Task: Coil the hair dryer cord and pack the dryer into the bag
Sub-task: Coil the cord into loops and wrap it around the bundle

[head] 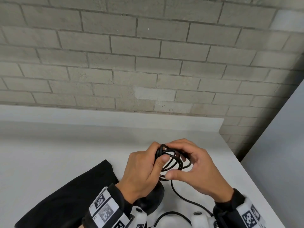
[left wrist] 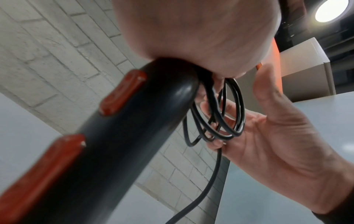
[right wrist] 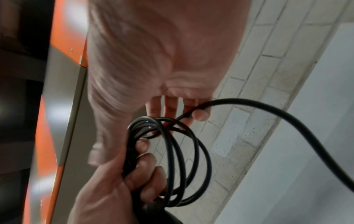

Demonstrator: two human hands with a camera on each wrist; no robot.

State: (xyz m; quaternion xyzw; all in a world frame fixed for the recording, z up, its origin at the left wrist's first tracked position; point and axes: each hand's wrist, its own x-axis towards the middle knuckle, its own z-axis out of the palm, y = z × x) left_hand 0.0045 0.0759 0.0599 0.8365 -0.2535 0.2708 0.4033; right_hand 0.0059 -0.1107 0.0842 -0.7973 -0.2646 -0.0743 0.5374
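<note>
Both hands are raised over the white table (head: 82, 145). My left hand (head: 146, 167) grips the coiled black cord (head: 174, 160) together with the end of the hair dryer's black handle (left wrist: 118, 136), which has two red buttons. The dryer body (head: 153, 199) hangs below that hand. My right hand (head: 195, 163) curls round the coil's right side and pinches the loose cord (right wrist: 277, 112) between fingers and thumb. The coil (right wrist: 176, 159) has several loops. The loose cord (head: 179, 193) trails down toward me. The black bag (head: 65, 198) lies flat at the lower left.
A grey brick wall (head: 148, 55) rises behind the table. The table's right edge (head: 246, 170) runs diagonally close to my right hand. An orange and grey cabinet (right wrist: 63, 106) stands to the side. More cord loops on the table near my wrists (head: 172, 214).
</note>
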